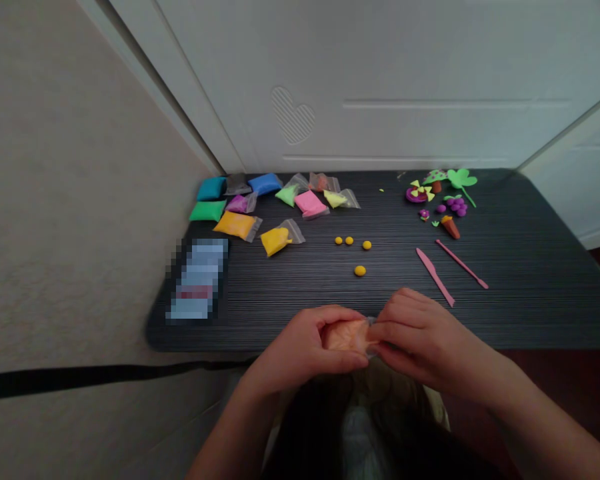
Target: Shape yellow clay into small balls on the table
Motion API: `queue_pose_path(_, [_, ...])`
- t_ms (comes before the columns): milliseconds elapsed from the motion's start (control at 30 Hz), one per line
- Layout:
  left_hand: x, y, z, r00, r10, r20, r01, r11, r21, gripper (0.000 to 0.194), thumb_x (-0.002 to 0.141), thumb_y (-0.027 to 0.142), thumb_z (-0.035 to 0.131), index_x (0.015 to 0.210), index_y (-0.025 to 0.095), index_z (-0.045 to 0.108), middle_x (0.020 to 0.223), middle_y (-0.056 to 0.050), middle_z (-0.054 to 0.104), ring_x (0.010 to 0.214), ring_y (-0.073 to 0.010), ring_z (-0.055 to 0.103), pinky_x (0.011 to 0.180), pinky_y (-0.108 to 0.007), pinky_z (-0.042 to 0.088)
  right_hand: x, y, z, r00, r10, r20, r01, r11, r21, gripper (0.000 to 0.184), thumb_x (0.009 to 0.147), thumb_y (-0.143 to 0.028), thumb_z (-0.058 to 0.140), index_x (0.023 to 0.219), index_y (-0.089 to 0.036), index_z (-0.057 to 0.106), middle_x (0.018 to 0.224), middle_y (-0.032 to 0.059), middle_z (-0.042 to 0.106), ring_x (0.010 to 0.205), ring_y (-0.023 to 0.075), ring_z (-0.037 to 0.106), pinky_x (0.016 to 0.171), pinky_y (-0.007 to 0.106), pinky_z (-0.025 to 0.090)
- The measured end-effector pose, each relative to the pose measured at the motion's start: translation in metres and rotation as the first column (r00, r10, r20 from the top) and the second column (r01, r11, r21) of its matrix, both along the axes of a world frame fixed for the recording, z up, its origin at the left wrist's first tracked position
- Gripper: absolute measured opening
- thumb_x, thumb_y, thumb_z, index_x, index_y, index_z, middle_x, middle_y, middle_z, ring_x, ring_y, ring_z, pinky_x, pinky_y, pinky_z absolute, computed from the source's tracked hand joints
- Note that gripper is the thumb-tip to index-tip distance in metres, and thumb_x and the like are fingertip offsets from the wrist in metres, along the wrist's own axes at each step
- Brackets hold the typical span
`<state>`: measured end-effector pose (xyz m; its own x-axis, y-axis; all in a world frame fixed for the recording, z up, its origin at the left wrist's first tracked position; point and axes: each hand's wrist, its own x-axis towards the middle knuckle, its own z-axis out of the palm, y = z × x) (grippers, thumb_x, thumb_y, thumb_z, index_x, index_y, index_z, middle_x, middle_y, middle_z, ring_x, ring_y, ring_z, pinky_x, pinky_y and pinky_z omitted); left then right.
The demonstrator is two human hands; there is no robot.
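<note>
Low at the table's front edge, my left hand (310,340) is wrapped round a small clear bag of peach-orange modelling clay (346,335). The fingers of my right hand (420,333) pinch at the bag's opening end; their tips partly hide what they grip there. Beyond my hands lie a yellow clay ball (360,271) and several smaller ones, among them another yellow ball (367,245). To the right rest a pink clay knife (435,277) and a thin pink modelling stick (461,264).
Several bags of coloured clay, such as an open yellow bag (276,241) and an orange bag (237,225), lie at the back left. A blurred phone (199,280) sits at the left edge. Finished clay pieces, including a green clover shape (462,179), lie at the back right of the dark table (290,287).
</note>
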<state>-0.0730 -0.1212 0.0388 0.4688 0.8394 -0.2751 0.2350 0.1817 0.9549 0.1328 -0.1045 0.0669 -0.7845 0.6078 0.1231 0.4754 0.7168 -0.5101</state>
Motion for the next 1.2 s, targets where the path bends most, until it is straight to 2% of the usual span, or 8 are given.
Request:
queue_pose_path(133, [-0.006,0.001,-0.003,0.999,0.033,-0.031,-0.033,0.999,-0.006,0.045,0.061,0.03,0.071,0.103,0.02,0.06,0.098,-0.004,0.065,0.087,-0.0204,0.061,0.077,-0.034,0.049,0.017,-0.004,-0.001,0.94,-0.187,-0.285,0.087,0.94,-0.329,0.005,0.08,-0.021,0.052,0.08,-0.022,0.058,0.074,0.0003,0.056,0.071,0.0133,0.052,0.064,0.027,0.041])
queue_pose_path(233, [-0.011,0.001,-0.005,0.994,0.074,-0.079,-0.072,0.997,0.025,0.046,0.063,0.031,0.071,0.106,0.021,0.059,0.1,-0.005,0.065,0.087,-0.0199,0.061,0.078,-0.033,0.049,0.03,-0.009,-0.006,0.668,-0.49,-0.56,0.193,0.841,-0.505,0.004,0.08,-0.024,0.053,0.078,-0.025,0.056,0.071,-0.0002,0.054,0.072,0.0159,0.053,0.066,0.032,0.044])
queue_pose_path(300, [-0.011,0.0,-0.003,0.992,0.08,-0.101,-0.07,0.993,0.093,0.046,0.062,0.032,0.071,0.106,0.022,0.059,0.102,-0.004,0.064,0.089,-0.0199,0.06,0.079,-0.033,0.048,0.032,-0.011,-0.009,0.566,-0.607,-0.558,0.279,0.778,-0.563,0.005,0.08,-0.026,0.053,0.078,-0.025,0.057,0.073,0.0005,0.056,0.075,0.0172,0.054,0.067,0.032,0.045])
queue_pose_path(467, [-0.004,-0.001,0.005,0.978,0.105,-0.181,-0.029,0.925,0.378,0.047,0.064,0.032,0.071,0.108,0.022,0.057,0.106,-0.005,0.061,0.096,-0.0203,0.057,0.085,-0.035,0.045,0.01,-0.015,-0.011,0.794,-0.562,-0.232,0.376,0.754,-0.539,0.012,0.081,-0.03,0.053,0.084,-0.023,0.062,0.079,0.0009,0.062,0.073,0.0145,0.057,0.064,0.026,0.045])
queue_pose_path(633, [0.001,-0.005,0.003,0.954,0.155,-0.255,0.006,0.844,0.536,0.047,0.067,0.031,0.068,0.111,0.022,0.053,0.108,-0.006,0.059,0.101,-0.0205,0.054,0.088,-0.037,0.044,-0.007,-0.017,-0.014,0.843,-0.503,-0.191,0.375,0.804,-0.461,0.016,0.082,-0.03,0.051,0.092,-0.022,0.062,0.082,0.0023,0.064,0.075,0.0143,0.058,0.065,0.026,0.045])
queue_pose_path(867, [0.006,-0.008,0.005,0.936,0.163,-0.312,0.065,0.791,0.609,0.045,0.069,0.025,0.067,0.111,0.021,0.052,0.108,-0.005,0.06,0.102,-0.0184,0.052,0.09,-0.034,0.043,-0.008,-0.015,-0.017,0.86,-0.494,-0.125,0.356,0.758,-0.546,0.016,0.081,-0.029,0.052,0.07,-0.019,0.057,0.067,-0.0011,0.055,0.064,0.0119,0.05,0.058,0.025,0.038])
queue_pose_path(1033, [-0.001,-0.001,0.001,0.903,0.231,-0.363,0.045,0.79,0.612,0.043,0.071,0.028,0.064,0.111,0.021,0.052,0.108,-0.006,0.06,0.102,-0.0192,0.053,0.089,-0.036,0.044,0.013,-0.013,-0.025,0.681,-0.67,-0.296,0.213,0.568,-0.795,0.014,0.081,-0.033,0.052,0.075,-0.021,0.055,0.064,-0.0029,0.05,0.061,0.0112,0.046,0.056,0.024,0.037])
queue_pose_path(1200, [-0.017,0.013,-0.014,0.808,0.406,-0.428,-0.032,0.754,0.656,0.043,0.075,0.037,0.059,0.114,0.02,0.051,0.11,-0.007,0.059,0.103,-0.0209,0.054,0.089,-0.039,0.043,0.023,-0.006,-0.043,0.427,-0.764,-0.484,0.005,0.537,-0.844,0.014,0.082,-0.033,0.051,0.075,-0.021,0.051,0.06,-0.0033,0.046,0.058,0.0117,0.044,0.056,0.026,0.034])
